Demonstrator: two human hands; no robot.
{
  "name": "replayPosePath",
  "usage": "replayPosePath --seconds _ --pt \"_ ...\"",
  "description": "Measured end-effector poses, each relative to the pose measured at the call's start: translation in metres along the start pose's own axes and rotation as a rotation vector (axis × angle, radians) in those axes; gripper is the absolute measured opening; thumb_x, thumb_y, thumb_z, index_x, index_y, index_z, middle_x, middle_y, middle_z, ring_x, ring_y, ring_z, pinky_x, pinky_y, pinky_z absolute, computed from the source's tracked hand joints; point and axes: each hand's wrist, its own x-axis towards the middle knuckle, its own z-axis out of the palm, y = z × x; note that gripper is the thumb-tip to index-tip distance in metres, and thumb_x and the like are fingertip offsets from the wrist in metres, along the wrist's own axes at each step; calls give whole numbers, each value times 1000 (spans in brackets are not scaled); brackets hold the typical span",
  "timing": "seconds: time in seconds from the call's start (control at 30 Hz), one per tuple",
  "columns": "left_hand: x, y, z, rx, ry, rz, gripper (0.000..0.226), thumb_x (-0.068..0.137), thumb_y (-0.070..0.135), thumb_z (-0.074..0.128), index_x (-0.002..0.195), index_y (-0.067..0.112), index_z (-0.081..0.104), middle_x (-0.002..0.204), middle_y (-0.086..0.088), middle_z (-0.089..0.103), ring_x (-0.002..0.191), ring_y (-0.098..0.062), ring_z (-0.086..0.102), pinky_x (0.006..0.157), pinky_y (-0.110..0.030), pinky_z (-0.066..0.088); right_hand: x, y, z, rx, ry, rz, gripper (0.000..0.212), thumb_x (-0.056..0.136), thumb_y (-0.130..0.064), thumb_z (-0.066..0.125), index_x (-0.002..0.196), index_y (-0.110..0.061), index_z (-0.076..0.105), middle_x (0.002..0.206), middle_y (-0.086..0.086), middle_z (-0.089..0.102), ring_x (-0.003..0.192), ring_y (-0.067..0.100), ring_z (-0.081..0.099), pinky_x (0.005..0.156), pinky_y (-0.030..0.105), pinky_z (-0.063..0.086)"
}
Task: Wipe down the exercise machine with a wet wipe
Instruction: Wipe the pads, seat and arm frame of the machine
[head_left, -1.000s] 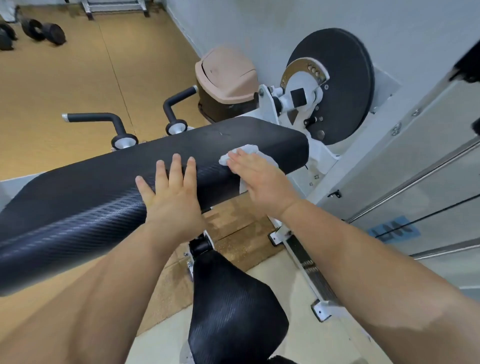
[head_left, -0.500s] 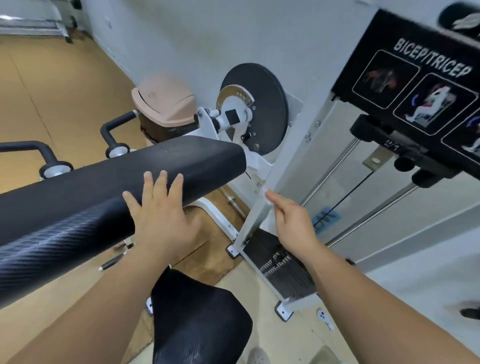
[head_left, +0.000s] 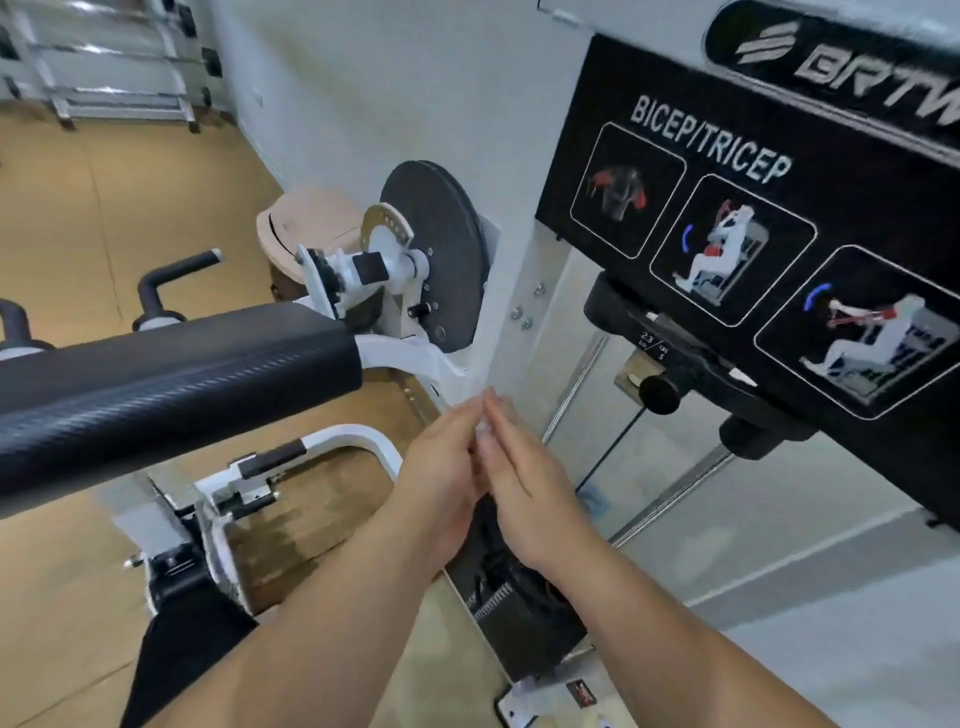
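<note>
Leaving the black arm pad (head_left: 171, 374) at frame left, both hands now meet at centre: left hand (head_left: 441, 467) and right hand (head_left: 524, 483) lie flat together, fingers straight. The wet wipe (head_left: 482, 423) sits sandwiched between them, barely visible. They are likely refolding it before wiping the white upright (head_left: 511, 322).

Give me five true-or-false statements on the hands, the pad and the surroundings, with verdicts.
1. The left hand and right hand are pressed palm to palm. True.
2. The left hand rests on the black pad. False: it is clear of the black pad, against the right hand.
3. The sign reads BICEP/TRICEP. True.
4. The bin is blue. False: the bin is beige.
5. The wipe lies on the pad. False: a white scrap, apparently the wipe, shows between the fingertips.
</note>
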Motion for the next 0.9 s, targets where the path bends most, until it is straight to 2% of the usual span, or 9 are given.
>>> replayPosePath --seconds 0.13,0.2,0.27,0.43,0.53,0.63,0.7,0.77,0.9 --pt "2 1 19 -34 219 31 20 98 16 63 105 1 74 99 -14 77 93 -24 76 91 -41 60 1 2 -19 13 -181 -54 76 91 -78 21 155 -55 -12 169 -22 14 153 -3 12 126 31 14" --pt "9 5 21 -74 305 15 11 96 9 63 96 1 72 82 -11 75 75 -20 73 75 -35 59 3 -1 -25 23 -229 -64 81 86 -88 20 154 -58 -11 169 -24 12 154 -3 11 127 36 14" --pt "21 8 21 -101 331 2 12 100 10 57 100 5 68 88 -13 70 77 -23 67 73 -36 55 10 -8 -35 -109 -236 -103 81 90 -85 18 160 -49 1 170 -20 10 155 -1 5 129 40 13" --pt "76 28 19 153 532 208 18 102 16 50 94 7 63 82 -8 56 77 -23 54 68 -32 44 51 -35 -77 -921 18 -333 63 103 -51 22 158 -24 36 171 4 19 160 24 -1 129 48 0" --pt "102 55 41 244 487 421 32 104 25 48 78 10 57 69 -2 51 71 -23 48 65 -31 38 74 -66 -105 -1396 83 -295 58 105 -43 32 158 -19 36 171 14 14 158 39 -3 126 60 -2" --pt "125 84 66 446 419 617 34 108 27 42 111 10 71 104 -5 73 102 -22 65 84 -28 48 89 -104 -134 -1661 111 -244 66 105 -49 24 163 -19 21 172 13 -1 156 40 -14 123 62 -10" --pt "135 104 81 471 348 703 35 109 26 43 135 20 65 128 13 65 116 0 56 91 -7 37 97 -126 -151 -1772 198 -237 72 102 -56 22 163 -18 18 172 13 -2 156 41 -16 122 64 -10" --pt "147 121 96 494 273 761 37 109 23 43 143 24 58 141 10 59 126 0 52 94 -2 29 105 -134 -163 -1839 269 -218 76 100 -60 23 164 -18 17 172 14 -4 156 41 -17 121 65 -13" --pt "171 133 122 585 70 852 47 110 22 36 157 23 35 168 0 20 156 -18 13 126 -31 16 112 -129 -180 -1884 369 -187 80 99 -62 30 164 -18 15 172 12 -5 156 40 -16 119 66 -17"
